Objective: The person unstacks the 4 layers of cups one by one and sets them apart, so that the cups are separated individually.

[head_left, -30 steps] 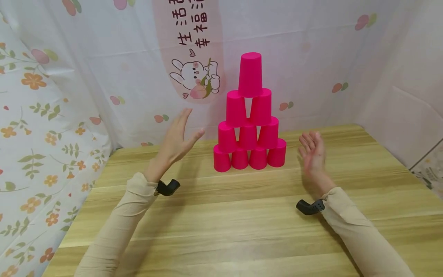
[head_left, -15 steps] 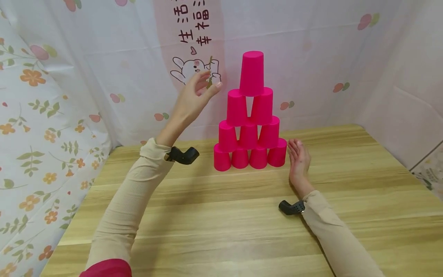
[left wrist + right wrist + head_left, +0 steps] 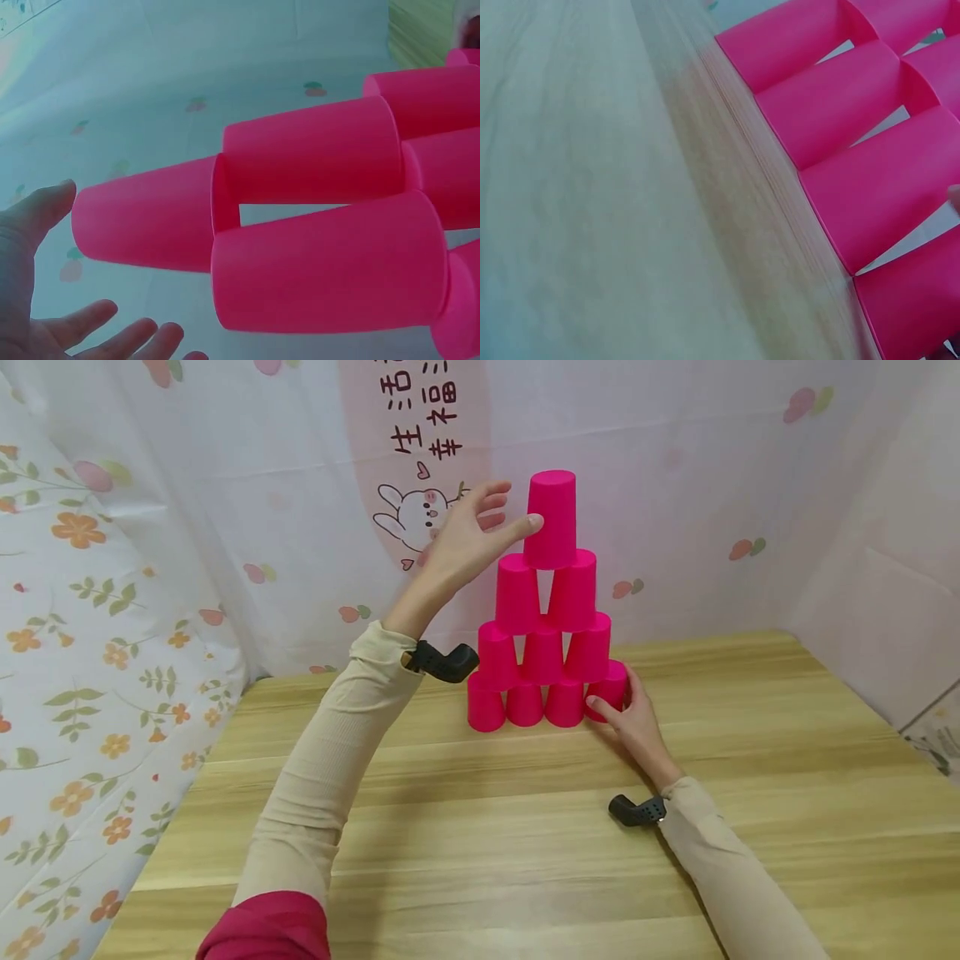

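Pink cups stand upside down in a tall pyramid near the back of the table. My left hand is beside the top cup, its thumb overlapping the cup's front. In the left wrist view, the thumb lies by that cup's closed end, with the other fingers spread below and apart from it. At the pyramid's foot, my right hand holds the rightmost bottom cup, thumb in front and fingers at its right side. Only a fingertip shows clearly beside the bottom row in the right wrist view.
The wooden table spreads out in front of the pyramid. A white printed cloth hangs close behind it, with a flowered curtain on the left. A black camera mount sits on the left wrist, another on the right.
My left hand has risen and moved right to the top cup. The right hand has moved left and closed its thumb and fingers about the rightmost bottom cup. The pyramid stands unchanged.
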Action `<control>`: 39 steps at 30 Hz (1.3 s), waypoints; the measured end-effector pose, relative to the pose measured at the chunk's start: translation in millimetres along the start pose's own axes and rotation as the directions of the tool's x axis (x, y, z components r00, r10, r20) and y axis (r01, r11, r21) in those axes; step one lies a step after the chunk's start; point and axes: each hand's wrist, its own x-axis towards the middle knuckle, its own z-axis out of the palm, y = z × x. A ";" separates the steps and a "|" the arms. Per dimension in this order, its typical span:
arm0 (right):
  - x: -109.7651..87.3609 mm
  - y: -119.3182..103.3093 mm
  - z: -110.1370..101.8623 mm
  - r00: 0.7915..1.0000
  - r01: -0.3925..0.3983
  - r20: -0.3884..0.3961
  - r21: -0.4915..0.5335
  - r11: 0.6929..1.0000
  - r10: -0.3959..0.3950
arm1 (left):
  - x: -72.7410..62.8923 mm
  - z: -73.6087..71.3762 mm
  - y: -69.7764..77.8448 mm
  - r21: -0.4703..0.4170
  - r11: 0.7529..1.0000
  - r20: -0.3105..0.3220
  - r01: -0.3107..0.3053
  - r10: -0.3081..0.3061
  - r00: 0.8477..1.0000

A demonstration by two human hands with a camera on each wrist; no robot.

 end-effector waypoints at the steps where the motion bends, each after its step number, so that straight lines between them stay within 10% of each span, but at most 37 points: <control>1: -0.1 -0.4 0.6 1.000 -0.001 0.006 -0.016 1.000 0.001 | 1.0 1.0 1.7 -0.006 1.000 -0.002 -0.009 0.009 1.000; 18: -8.8 -7.8 8.3 0.999 -0.040 -0.005 -0.132 0.990 0.039 | 7.3 18.4 13.2 -0.047 0.998 0.051 -0.048 0.050 0.997; 39: -8.3 -11.4 8.4 0.999 -0.047 0.012 -0.135 0.990 0.049 | -1.8 -12.0 12.5 -0.144 0.970 -0.154 -0.196 0.173 0.973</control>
